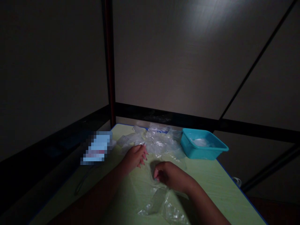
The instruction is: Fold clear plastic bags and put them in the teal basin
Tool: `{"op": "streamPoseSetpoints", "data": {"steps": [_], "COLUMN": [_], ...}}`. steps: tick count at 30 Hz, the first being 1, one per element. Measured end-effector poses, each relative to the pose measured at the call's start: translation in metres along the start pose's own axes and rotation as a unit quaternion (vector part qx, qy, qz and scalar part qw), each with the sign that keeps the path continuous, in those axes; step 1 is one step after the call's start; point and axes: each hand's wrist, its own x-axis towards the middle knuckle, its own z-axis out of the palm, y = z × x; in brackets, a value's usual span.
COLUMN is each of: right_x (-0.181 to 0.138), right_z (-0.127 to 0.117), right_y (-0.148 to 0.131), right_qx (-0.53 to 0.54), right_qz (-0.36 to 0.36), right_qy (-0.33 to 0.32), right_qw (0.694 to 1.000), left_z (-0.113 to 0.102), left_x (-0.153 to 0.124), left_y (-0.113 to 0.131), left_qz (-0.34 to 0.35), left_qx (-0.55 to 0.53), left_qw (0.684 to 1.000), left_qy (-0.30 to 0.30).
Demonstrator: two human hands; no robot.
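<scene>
My left hand [137,156] is over the middle of the table, fingers loosely bent and apart, with nothing visible in them. It is beside a crumpled pile of clear plastic bags [159,142] at the table's far side. Closer to me on the right, my right hand [167,174] has its fingers curled inward at the upper end of a clear plastic bag [161,201]. That bag spreads over the table towards me, partly behind my right forearm. The right fingertips are mostly hidden, so their exact hold is hard to see.
A turquoise plastic basin [199,153] with clear plastic inside stands at the far right corner of the pale green table [225,187]. On the left lies a pixelated light-blue object [97,148] with a cord-like strip [81,184] below it. Walls stand behind and to the left.
</scene>
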Motion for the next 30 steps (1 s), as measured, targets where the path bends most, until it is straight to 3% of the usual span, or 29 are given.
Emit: {"op": "streamPoseSetpoints", "data": {"steps": [8, 11, 13, 16, 23, 30], "right_x": [-0.002, -0.005, -0.008, -0.014, -0.022, -0.023], "right_z": [-0.006, -0.013, -0.019, -0.029, -0.047, -0.048], "right_y": [0.006, 0.007, 0.008, 0.010, 0.009, -0.001], "right_qx": [-0.014, -0.020, -0.031, -0.064, -0.116, -0.195], "right_qz": [0.037, 0.040, 0.050, 0.091, 0.183, 0.226], "right_qy": [-0.017, -0.019, -0.036, -0.085, -0.142, -0.126], "right_qw": [0.999, 0.999, 0.998, 0.990, 0.966, 0.946], "left_z": [0.001, -0.001, -0.001, 0.001, 0.016, 0.015], "left_x": [-0.001, -0.006, -0.014, -0.028, -0.051, -0.050], "left_y": [0.001, 0.006, 0.010, 0.014, 0.006, 0.000], "left_qz": [0.004, 0.102, 0.193, 0.268, 0.237, 0.215], "left_qx": [-0.005, 0.079, 0.168, 0.264, 0.395, 0.463], "left_qw": [1.000, 0.992, 0.967, 0.924, 0.849, 0.808], "left_qy": [-0.016, -0.010, -0.008, -0.073, -0.259, -0.294]}}
